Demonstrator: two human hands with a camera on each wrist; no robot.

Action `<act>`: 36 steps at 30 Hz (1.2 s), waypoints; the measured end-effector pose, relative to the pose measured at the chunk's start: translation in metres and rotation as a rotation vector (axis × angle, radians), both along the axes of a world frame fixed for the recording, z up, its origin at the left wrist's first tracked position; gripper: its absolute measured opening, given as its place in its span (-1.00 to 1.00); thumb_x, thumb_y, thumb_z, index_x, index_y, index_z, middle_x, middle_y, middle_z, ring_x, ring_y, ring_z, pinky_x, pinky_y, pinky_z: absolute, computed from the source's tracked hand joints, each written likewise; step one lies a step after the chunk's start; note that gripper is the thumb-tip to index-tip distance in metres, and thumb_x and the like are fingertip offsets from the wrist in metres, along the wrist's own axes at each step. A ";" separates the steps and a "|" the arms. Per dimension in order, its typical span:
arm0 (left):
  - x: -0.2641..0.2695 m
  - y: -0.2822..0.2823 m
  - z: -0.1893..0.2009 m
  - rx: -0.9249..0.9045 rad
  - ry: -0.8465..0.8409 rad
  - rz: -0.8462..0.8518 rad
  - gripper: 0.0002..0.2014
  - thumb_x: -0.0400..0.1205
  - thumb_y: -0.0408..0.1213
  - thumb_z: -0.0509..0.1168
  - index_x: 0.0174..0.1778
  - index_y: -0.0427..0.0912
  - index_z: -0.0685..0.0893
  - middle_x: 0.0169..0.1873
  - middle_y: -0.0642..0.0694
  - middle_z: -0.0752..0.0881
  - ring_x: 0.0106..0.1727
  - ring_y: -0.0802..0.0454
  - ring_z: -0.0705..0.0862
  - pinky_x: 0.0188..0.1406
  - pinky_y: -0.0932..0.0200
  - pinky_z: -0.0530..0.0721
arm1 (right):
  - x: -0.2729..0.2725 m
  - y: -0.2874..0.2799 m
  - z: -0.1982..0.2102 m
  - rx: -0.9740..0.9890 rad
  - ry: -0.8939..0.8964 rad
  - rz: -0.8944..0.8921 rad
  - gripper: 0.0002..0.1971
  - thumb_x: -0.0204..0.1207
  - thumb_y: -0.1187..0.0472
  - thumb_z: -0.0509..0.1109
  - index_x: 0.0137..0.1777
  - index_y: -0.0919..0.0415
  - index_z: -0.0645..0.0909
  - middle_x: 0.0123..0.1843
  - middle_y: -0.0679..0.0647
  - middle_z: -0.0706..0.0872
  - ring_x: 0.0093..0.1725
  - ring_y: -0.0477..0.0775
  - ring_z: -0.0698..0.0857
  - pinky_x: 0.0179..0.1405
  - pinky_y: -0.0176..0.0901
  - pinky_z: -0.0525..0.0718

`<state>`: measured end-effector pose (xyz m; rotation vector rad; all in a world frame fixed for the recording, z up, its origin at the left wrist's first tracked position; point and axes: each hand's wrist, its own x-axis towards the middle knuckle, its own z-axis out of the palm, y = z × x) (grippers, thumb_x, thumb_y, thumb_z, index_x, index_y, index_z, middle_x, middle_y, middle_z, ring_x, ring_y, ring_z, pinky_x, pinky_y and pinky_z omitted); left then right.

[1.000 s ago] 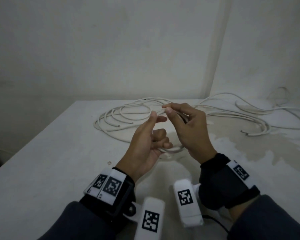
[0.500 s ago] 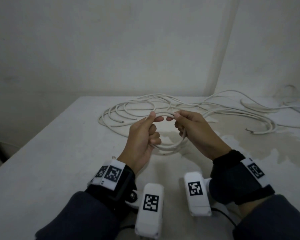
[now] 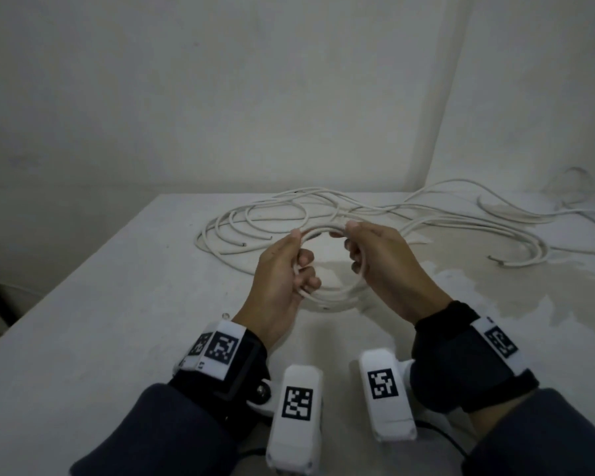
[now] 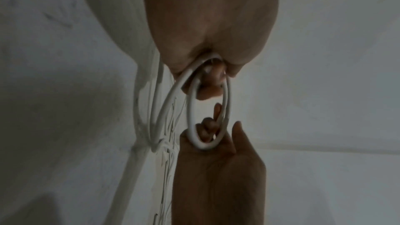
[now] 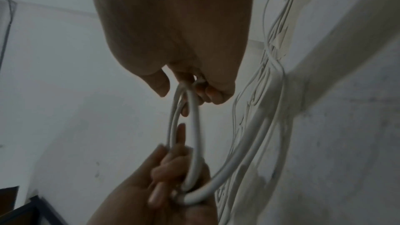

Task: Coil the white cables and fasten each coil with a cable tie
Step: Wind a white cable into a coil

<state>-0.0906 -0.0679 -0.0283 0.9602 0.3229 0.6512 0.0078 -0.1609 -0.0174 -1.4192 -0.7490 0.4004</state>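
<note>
Closest to me are the two white wrist cams (image 3: pixel 296 420) with their black square markers, strapped below dark sleeves (image 3: pixel 172 438). Just past those, both hands are up off the table (image 3: pixel 83 338) holding the coil (image 3: pixel 327 293) between them, a small hoop of white cable with a few turns in it.

My left hand (image 3: pixel 279 269) grips the coil's left side: thumb pressed along the top of the loop, the other fingers (image 3: pixel 304 259) curled through it from underneath. In the left wrist view the hand (image 4: pixel 212 28) has the turns bunched in the crook of the fingers. My right hand (image 3: pixel 382 266) does the same on the coil's right side, thumb and forefinger pinching the top strand, lower fingers hooked round the cable. The right wrist view shows that hand (image 5: pixel 173 28) closed over the turns, and the strands there look a bit splayed rather than neatly stacked.

From the coil a strand runs back into the loose cables (image 3: pixel 289 221) lying behind it on the table, a messy spread of loops. Further right of the coil, more cable sprawls toward the corner, with a cut end (image 3: pixel 492 258) lying on a greyish stain (image 3: pixel 495 297). Beyond all that it's just pale wall (image 3: pixel 220 97). Can't make out any cable tie from here.
</note>
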 end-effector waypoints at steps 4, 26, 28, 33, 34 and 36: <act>0.001 0.000 0.000 0.032 0.041 0.054 -0.82 0.73 -0.27 0.14 -0.21 -0.09 0.45 -0.52 0.01 0.21 -0.64 0.19 0.18 -0.68 0.35 0.29 | -0.007 0.004 -0.002 0.008 -0.060 0.075 -0.68 0.71 0.22 0.19 -0.24 0.08 0.66 -0.32 0.04 0.39 -0.39 -0.13 0.34 -0.40 -0.26 0.31; -0.011 0.011 0.017 0.480 0.165 -0.042 -0.90 0.70 -0.41 0.07 -0.06 -0.26 0.48 -0.45 -0.09 0.55 -0.57 0.09 0.46 -0.65 0.27 0.45 | -0.006 0.004 -0.004 0.120 -0.333 0.010 -0.88 0.68 0.37 0.21 -0.08 0.25 0.52 -0.32 0.03 0.58 -0.36 -0.24 0.53 -0.22 -0.40 0.44; -0.012 0.010 0.017 0.363 0.141 -0.120 -0.85 0.75 -0.27 0.09 -0.14 -0.17 0.37 -0.56 -0.01 0.36 -0.65 0.16 0.25 -0.73 0.35 0.20 | -0.009 0.004 -0.004 0.115 -0.321 0.054 -0.86 0.68 0.37 0.22 -0.09 0.20 0.53 -0.32 0.03 0.59 -0.36 -0.23 0.53 -0.23 -0.39 0.45; -0.008 0.007 0.012 0.432 0.124 0.003 -0.79 0.72 -0.14 0.21 -0.16 -0.06 0.70 -0.64 0.10 0.24 -0.67 0.23 0.16 -0.73 0.37 0.11 | -0.013 0.004 -0.003 0.125 -0.187 0.149 -0.84 0.70 0.33 0.20 -0.07 0.16 0.57 -0.34 0.01 0.62 -0.36 -0.08 0.49 -0.37 -0.27 0.46; -0.007 0.007 0.011 0.456 0.123 0.056 -0.78 0.71 -0.16 0.24 -0.19 -0.05 0.73 -0.66 0.11 0.25 -0.68 0.22 0.17 -0.73 0.38 0.13 | -0.014 0.004 -0.002 0.113 -0.166 0.164 -0.84 0.71 0.31 0.19 -0.06 0.16 0.58 -0.32 0.02 0.65 -0.36 -0.07 0.51 -0.38 -0.27 0.46; -0.006 0.010 0.010 0.449 0.128 0.146 -0.77 0.70 -0.17 0.26 -0.22 -0.09 0.73 -0.71 0.13 0.27 -0.69 0.21 0.18 -0.72 0.39 0.15 | -0.014 0.004 0.001 0.053 -0.140 0.153 -0.80 0.73 0.23 0.15 0.01 0.11 0.62 -0.27 0.05 0.71 -0.33 -0.06 0.58 -0.37 -0.27 0.50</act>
